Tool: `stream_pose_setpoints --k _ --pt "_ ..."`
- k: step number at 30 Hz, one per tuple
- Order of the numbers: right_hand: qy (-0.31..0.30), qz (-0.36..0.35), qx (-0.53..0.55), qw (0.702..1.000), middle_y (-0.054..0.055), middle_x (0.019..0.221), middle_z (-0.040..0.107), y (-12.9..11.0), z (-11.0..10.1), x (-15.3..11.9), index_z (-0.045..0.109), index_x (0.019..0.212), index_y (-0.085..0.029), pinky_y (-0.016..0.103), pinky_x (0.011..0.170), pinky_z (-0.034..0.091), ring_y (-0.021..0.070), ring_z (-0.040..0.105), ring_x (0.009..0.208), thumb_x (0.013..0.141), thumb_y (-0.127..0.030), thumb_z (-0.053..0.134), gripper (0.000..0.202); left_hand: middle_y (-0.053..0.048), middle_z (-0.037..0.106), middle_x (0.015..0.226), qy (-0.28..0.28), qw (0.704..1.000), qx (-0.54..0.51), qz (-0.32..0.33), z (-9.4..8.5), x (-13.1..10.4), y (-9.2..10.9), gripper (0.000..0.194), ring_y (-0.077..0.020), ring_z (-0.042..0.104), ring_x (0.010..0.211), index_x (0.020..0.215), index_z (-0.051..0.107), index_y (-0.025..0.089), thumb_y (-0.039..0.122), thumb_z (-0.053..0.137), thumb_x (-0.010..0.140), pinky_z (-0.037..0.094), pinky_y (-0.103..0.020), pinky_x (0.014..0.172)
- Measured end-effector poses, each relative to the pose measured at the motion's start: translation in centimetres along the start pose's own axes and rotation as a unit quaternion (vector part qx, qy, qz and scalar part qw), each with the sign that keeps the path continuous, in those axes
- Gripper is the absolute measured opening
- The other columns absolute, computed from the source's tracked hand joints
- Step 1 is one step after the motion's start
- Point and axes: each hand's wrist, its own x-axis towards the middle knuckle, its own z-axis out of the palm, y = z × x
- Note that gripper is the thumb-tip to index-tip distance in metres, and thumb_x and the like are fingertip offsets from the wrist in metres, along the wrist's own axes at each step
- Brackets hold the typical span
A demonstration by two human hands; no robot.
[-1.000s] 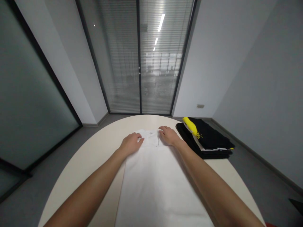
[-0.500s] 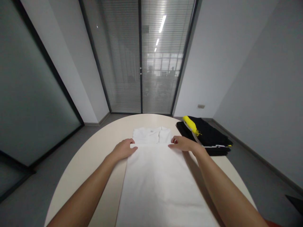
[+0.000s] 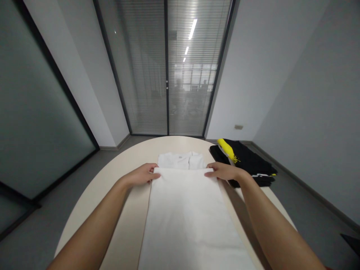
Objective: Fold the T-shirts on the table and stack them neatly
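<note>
1. Head view: a long, smooth panel of plain white cloth (image 3: 185, 213), seemingly a folded garment, lies on the pale cream, round-edged table (image 3: 90, 213), directly before the person and between the two forearms.
2. Left hand (image 3: 141, 175) pinches the panel's far left corner, thumb on top and fingers curled beneath; the gap is closed down to the cloth's thickness.
3. Right hand (image 3: 224, 171) grips the far right corner likewise, thumb over and fingers mostly hidden below.
4. Judging by how the cloth lies, folding is partway along: the sides are straight and a crisp edge runs between the hands. A short white strip (image 3: 180, 161) with a small grey mark lies uncovered beyond that edge. Both corners are yet to be released, and the cloth remains long rather than compact.
5. Its long axis runs from the person toward the glass partition with horizontal blinds (image 3: 146, 82); the marked end points away, while the near end leaves the picture's bottom.
6. Beyond the right hand sits a stack of folded black clothes (image 3: 253, 159), topped partly by bright yellow fabric (image 3: 225, 148).
</note>
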Motion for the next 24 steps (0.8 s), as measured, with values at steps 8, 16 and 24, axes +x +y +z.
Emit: stream_pose_setpoints --k 8,16,24 --pt "0.249 -0.058 0.03 0.966 0.001 0.074 0.058 2.1 1.9 3.9 0.063 0.11 -0.015 0.027 0.062 0.039 0.0158 0.05 0.066 0.09 -0.047 0.05 0.04 -0.007 0.072 0.092 0.244 0.961 -0.122 0.052 2.1 3.1 -2.0 0.041 -0.0197 0.067 0.079 0.104 0.063 0.016 0.042 0.068 0.071 0.051 -0.029 0.067" --pt "0.261 -0.074 0.031 0.962 0.001 0.078 0.062 4.3 3.8 5.9 0.063 0.107 -0.017 0.028 0.066 0.041 0.017 0.054 0.07 0.09 -0.044 0.051 0.034 -0.011 0.076 0.093 0.271 0.955 -0.107 0.057 2.8 3.8 -3.4 0.031 -0.0251 0.07 0.088 0.086 0.069 0.016 0.043 0.065 0.072 0.053 -0.036 0.083" --pt "0.363 -0.056 0.015 0.93 0.003 0.085 0.066 3.4 0.3 8.1 0.063 0.113 -0.018 0.028 0.07 0.044 0.0172 0.057 0.072 0.093 -0.04 0.05 0.033 -0.01 0.075 0.105 0.365 0.926 -0.077 0.063 0.1 7.2 -1.8 0.03 -0.0236 0.069 0.099 0.1 0.068 0.017 0.039 0.062 0.081 0.052 -0.033 0.09"
